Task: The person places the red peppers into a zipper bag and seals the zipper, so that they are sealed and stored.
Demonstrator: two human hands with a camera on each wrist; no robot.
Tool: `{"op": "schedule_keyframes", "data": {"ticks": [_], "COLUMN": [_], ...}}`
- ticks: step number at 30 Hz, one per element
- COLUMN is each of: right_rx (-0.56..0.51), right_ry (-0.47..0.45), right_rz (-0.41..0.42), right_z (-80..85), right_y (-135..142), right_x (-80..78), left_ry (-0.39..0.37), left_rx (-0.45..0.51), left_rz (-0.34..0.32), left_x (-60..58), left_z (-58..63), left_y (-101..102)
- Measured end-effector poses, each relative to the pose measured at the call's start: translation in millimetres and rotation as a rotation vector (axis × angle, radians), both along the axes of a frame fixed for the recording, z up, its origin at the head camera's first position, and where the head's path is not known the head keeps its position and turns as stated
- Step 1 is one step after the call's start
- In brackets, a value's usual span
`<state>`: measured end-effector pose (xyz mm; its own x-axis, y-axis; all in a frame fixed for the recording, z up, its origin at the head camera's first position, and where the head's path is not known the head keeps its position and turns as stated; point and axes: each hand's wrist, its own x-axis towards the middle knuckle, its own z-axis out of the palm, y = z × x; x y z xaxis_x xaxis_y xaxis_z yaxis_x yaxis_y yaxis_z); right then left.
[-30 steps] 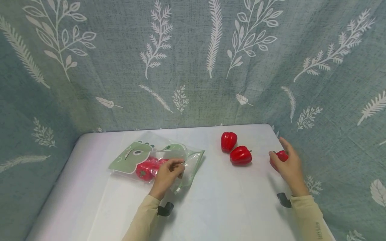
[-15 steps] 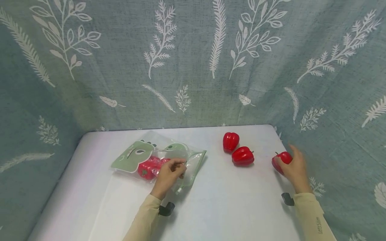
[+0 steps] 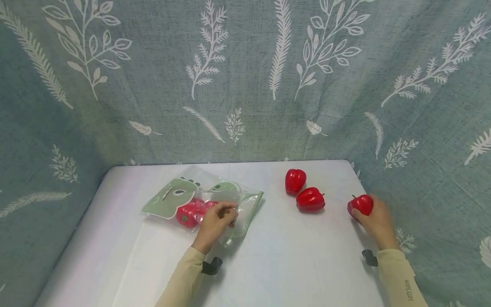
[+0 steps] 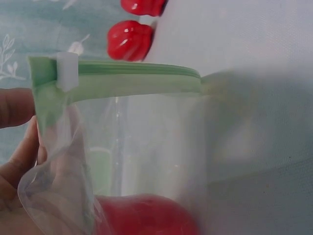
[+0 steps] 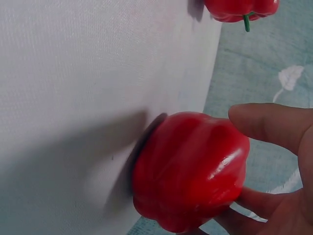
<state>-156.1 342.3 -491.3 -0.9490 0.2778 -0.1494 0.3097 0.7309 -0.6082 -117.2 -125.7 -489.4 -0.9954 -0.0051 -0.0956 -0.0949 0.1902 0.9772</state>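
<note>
My left hand [image 3: 216,224] pinches the edge of a clear slider zip bag [image 3: 250,213] with green dinosaur prints, lying on the left half of the table. Close up in the left wrist view, fingertips grip the bag [image 4: 142,88] beside its white slider, and its mouth gapes. Red bell peppers [image 3: 186,214] show through the plastic. Over by the table's right edge, my right hand [image 3: 377,224] holds another red bell pepper [image 3: 360,205]. The right wrist view has the thumb on one side of this pepper [image 5: 190,171] and fingers on the other.
Two more red bell peppers, one behind [image 3: 295,181] and one in front [image 3: 310,199], lie close together at the back of the white table [image 3: 291,264]. A green leaf-patterned curtain [image 3: 245,85] borders the table at the back and sides.
My right hand has settled from above onto the right-hand pepper, its thumb and fingers closing round it. The left hand keeps its pinch on the bag. The head view has shifted slightly.
</note>
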Motion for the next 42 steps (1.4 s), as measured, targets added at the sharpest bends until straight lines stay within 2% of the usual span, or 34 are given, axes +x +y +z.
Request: {"op": "schedule_keyframes", "data": {"ticks": [15, 24, 34, 40, 42], "right_rx": [0.016, 0.028, -0.031, -0.146, -0.188], "right_ry": [0.008, 0.022, 0.04, 0.15, 0.195], "right_rz": [0.002, 0.042, -0.017, -0.073, -0.089], "right_z": [0.1, 0.2, -4.5, -3.3, -0.7], "right_y": [-0.6, -6.2, -19.5, -26.7, -31.5], "right_x": [5.0, 8.3, 12.3, 13.0, 12.6], "left_ry": [0.006, 0.029, 0.028, 0.029, 0.027], "left_rx": [0.009, 0.039, 0.045, 0.029, 0.023], "left_rz": [0.012, -0.001, -0.004, 0.003, 0.01], "left_x": [-3.0, -4.5, -3.8, -3.1, 1.3], "left_z": [-1.9, -4.6, -5.6, -5.0, 6.1], "left_y": [2.8, 2.2, 0.9, 0.0, 1.8]}}
